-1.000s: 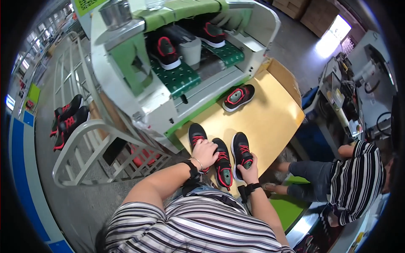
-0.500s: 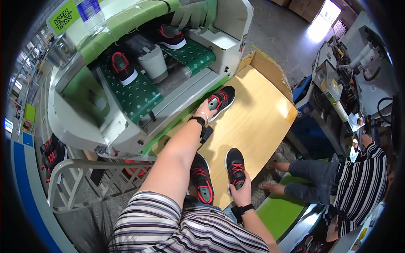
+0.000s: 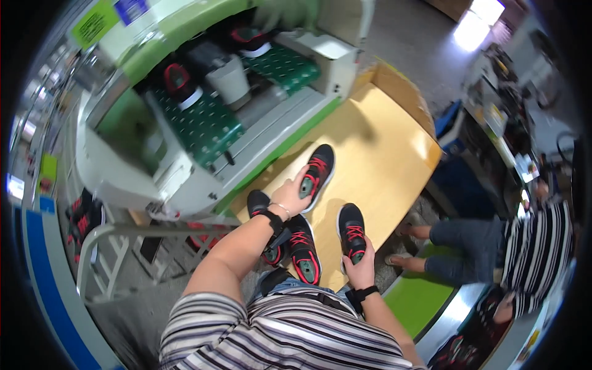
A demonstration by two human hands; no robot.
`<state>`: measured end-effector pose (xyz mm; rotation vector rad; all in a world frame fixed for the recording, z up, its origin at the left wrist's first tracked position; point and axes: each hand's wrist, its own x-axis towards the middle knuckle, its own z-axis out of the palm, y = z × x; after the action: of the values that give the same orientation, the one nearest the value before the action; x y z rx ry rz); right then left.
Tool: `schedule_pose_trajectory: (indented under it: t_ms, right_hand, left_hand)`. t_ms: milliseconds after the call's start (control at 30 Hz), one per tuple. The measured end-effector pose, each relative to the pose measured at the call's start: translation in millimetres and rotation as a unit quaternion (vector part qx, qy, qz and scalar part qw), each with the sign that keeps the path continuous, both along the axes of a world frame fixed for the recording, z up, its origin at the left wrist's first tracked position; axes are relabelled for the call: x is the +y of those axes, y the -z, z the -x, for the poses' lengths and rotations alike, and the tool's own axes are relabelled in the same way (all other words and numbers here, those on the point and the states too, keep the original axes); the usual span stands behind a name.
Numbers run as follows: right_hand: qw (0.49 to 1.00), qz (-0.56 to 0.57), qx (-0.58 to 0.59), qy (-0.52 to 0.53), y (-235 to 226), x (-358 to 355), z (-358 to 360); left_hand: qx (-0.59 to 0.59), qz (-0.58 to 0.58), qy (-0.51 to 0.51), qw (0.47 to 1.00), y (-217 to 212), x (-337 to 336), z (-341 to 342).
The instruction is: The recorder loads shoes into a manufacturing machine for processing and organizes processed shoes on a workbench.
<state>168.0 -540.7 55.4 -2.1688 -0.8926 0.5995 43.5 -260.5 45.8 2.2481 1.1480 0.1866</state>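
We're gripping a black-red shoe by its heel, left hand, and a second shoe, right hand; we're keeping both over the tan tabletop, third shoe lying nearby.

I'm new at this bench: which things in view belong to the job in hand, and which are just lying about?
In the job:
shoe in left hand
shoe in right hand
two unheld shoes nearby
tan tabletop

Seemingly lying about:
blurred metal cup
bottle, cut off
green sign
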Motion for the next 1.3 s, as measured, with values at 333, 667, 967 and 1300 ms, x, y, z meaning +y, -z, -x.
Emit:
schedule_pose_trajectory:
  t_ms: [333,667,967,1300]
  right_hand:
    - [0.999,-0.035,-0.03,0.007,25.0,-6.9,-7.5]
    - [0.996,-0.003,-0.016,0.085,20.9,-20.1,8.4]
    - [0.995,0.027,0.003,0.094,25.6,-23.0,-1.0]
    - [0.994,-0.052,0.092,-0.022,-17.2,7.6,-1.1]
  left_hand:
    - [-0.109,-0.047,0.009,0.993,24.1,35.2,-34.8]
    - [-0.209,0.046,-0.126,0.969,50.3,51.1,-17.8]
    - [-0.006,-0.157,0.087,0.984,1.6,-6.7,15.7]
    - [-0.102,-0.118,0.091,0.984,-50.2,-67.4,94.1]
